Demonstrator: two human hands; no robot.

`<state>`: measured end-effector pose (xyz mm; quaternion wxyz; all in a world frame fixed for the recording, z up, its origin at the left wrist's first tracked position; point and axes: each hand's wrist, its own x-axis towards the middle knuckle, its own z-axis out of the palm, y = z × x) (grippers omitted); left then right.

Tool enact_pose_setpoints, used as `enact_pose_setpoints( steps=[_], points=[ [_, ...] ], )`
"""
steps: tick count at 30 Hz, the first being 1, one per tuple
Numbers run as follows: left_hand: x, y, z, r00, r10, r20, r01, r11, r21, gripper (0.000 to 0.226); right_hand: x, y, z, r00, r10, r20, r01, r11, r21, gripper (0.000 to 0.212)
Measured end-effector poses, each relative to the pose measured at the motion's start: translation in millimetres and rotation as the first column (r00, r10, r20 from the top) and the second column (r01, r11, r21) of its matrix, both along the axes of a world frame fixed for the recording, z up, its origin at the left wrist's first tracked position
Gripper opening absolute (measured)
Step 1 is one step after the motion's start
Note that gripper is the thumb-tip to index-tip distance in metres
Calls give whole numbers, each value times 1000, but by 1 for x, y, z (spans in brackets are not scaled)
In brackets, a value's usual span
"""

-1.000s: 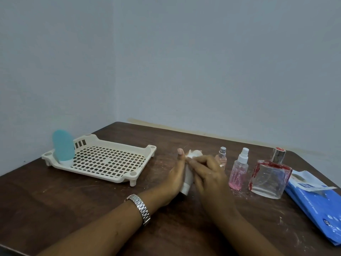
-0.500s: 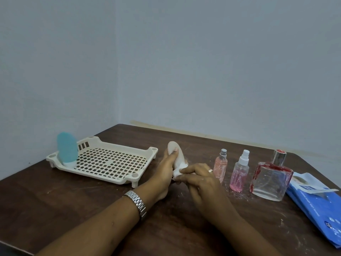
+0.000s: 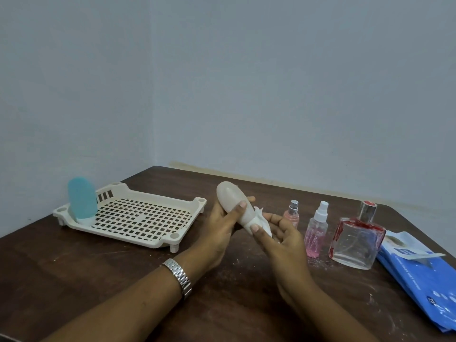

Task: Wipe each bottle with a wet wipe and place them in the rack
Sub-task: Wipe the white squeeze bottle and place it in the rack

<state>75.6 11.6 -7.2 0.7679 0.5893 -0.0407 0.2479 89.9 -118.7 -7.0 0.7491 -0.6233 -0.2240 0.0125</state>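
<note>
Raised higher now: bottle [image 3: 232, 203]; my left hand [image 3: 219, 228] grips its body, right hand [image 3: 283, 238] pinches wipe [image 3: 262, 222] at cap end; I'd twist while rubbing.

Right edge cutting off blue wipes pack [image 3: 419, 275], print blurring. Lower end of white bottle [image 3: 232, 203], probably cap, hiding inside wet wipe [image 3: 262, 222].
</note>
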Motion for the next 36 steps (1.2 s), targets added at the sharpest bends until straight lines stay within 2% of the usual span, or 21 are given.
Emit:
enact_pose_setpoints(
  steps=[3,9,12,16,19,25,28,31,36],
  points=[
    [-1,-5,-4,999,23,43,-27,997,78,39,4,-3,0,995,28,-92,-26,999,24,34],
    [-2,-11,-5,994,46,94,-65,977,202,33,9,-5,-3,969,85,-232,-54,989,139,30],
    [-2,-6,-6,988,113,105,-138,951,277,31,11,-4,-4,959,79,-272,-39,988,152,28],
    [1,-1,-5,961,239,136,-271,903,334,43,12,-7,-2,965,90,-247,-61,991,123,20],
    [2,6,-4,934,323,156,-358,866,350,37,9,-6,0,967,124,-222,-94,985,142,19],
    [-10,12,10,938,315,147,-347,854,388,32,4,-5,-5,971,94,-221,-74,992,99,17],
    [-19,19,18,919,372,132,-395,860,323,38,2,-4,-7,978,85,-190,-75,995,60,16],
    [-37,38,23,915,397,73,-404,895,190,45,-1,-2,-7,984,101,-150,-98,995,24,15],
    [-75,97,19,864,504,9,-489,834,256,41,-3,7,-5,993,82,-87,-86,995,-50,15]
  ],
)
